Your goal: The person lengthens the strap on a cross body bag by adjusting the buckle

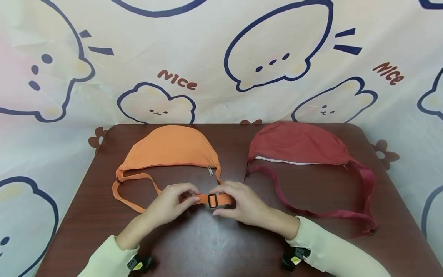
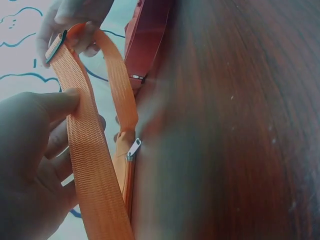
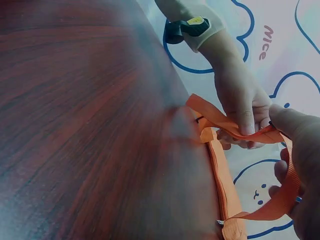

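An orange waist bag [image 1: 169, 148] lies on the table, its strap [image 1: 199, 199] lifted toward me between both hands. My left hand [image 1: 173, 202] pinches the flat webbing, thumb on top, left of a black slider buckle [image 1: 212, 200]. In the left wrist view that thumb presses on the ribbed strap [image 2: 92, 150]. Close by the buckle, my right hand [image 1: 245, 204] grips the strap's other side. The right wrist view has the webbing looping from the right fingers down to the bag [image 3: 227, 185]. A metal zip pull [image 1: 210, 171] hangs at the bag's right end.
To the right lies a dark red waist bag [image 1: 299, 144] with a white zip line. Its strap [image 1: 322, 212] curves across the brown table [image 1: 214, 254]. Behind and beside the table hangs a pale cloth [image 1: 214, 46] with cartoon drawings.
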Tool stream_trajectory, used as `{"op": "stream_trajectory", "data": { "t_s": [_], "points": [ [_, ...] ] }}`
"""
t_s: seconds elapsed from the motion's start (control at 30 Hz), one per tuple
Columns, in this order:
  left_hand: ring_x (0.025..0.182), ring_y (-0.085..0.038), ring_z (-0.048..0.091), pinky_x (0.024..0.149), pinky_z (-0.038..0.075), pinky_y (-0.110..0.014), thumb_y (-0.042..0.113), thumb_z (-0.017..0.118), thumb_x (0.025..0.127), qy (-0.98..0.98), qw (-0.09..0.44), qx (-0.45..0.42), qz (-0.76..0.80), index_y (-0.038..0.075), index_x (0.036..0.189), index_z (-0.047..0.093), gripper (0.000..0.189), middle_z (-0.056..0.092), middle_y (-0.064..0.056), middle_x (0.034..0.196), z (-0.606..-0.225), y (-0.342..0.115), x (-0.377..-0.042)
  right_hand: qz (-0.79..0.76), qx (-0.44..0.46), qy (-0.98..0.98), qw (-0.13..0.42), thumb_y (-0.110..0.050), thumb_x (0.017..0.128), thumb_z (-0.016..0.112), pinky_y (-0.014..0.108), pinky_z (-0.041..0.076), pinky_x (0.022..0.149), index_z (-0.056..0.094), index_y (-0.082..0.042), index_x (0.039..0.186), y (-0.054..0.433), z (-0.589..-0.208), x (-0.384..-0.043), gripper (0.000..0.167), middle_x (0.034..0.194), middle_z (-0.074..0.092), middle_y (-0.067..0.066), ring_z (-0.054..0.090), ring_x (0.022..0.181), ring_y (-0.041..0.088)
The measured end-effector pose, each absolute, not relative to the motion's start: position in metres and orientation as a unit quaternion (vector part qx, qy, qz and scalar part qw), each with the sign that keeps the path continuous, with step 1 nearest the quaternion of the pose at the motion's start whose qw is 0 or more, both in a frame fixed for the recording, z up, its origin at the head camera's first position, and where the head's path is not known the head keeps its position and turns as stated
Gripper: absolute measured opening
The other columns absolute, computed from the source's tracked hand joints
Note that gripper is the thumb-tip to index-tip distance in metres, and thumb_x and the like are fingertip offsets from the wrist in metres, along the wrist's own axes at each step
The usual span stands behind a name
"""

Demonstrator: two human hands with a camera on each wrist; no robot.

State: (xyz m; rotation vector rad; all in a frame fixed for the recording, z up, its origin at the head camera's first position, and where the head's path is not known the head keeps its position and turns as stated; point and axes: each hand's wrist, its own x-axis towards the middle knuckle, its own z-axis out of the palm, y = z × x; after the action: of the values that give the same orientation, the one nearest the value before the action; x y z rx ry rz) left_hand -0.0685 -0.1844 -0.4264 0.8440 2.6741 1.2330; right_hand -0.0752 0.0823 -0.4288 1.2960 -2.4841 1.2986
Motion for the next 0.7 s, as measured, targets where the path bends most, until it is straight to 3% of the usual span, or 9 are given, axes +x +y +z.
{"op": "stream_trajectory", "data": {
  "t_s": [0.23, 0.47, 0.7],
  "points": [
    [0.077, -0.001, 0.062, 0.067, 0.053, -0.027, 0.012, 0.073, 0.094, 0.866, 0.051, 0.274, 0.415, 0.022, 0.096, 0.071, 0.011, 0.068, 0.014, 0.088, -0.4280, -0.1815, -0.0694, 0.420, 0.419, -0.804, 0.033, -0.028, 0.080, 0.089, 0.021, 0.048, 0.074, 0.071, -0.017, 0.115, 0.0804, -0.4320, -0.0775, 0.041, 0.106, 0.067, -0.009, 0.056, 0.086, 0.003],
    [0.075, -0.002, 0.061, 0.065, 0.052, -0.027, 0.012, 0.075, 0.093, 0.866, 0.047, 0.267, 0.420, 0.024, 0.095, 0.071, 0.012, 0.066, 0.016, 0.087, -0.4290, -0.1824, -0.0703, 0.401, 0.434, -0.805, 0.054, -0.024, 0.082, 0.088, 0.017, 0.043, 0.066, 0.070, -0.016, 0.116, 0.0785, -0.4353, -0.0766, 0.040, 0.097, 0.064, -0.006, 0.057, 0.072, 0.010],
    [0.076, -0.002, 0.061, 0.066, 0.052, -0.027, 0.012, 0.075, 0.093, 0.866, 0.046, 0.264, 0.421, 0.025, 0.095, 0.071, 0.013, 0.066, 0.017, 0.087, -0.4295, -0.1834, -0.0696, 0.392, 0.442, -0.805, 0.059, -0.025, 0.080, 0.090, 0.016, 0.043, 0.068, 0.070, -0.016, 0.116, 0.0765, -0.4353, -0.0780, 0.042, 0.100, 0.065, -0.006, 0.059, 0.075, 0.011]
  ]
}}
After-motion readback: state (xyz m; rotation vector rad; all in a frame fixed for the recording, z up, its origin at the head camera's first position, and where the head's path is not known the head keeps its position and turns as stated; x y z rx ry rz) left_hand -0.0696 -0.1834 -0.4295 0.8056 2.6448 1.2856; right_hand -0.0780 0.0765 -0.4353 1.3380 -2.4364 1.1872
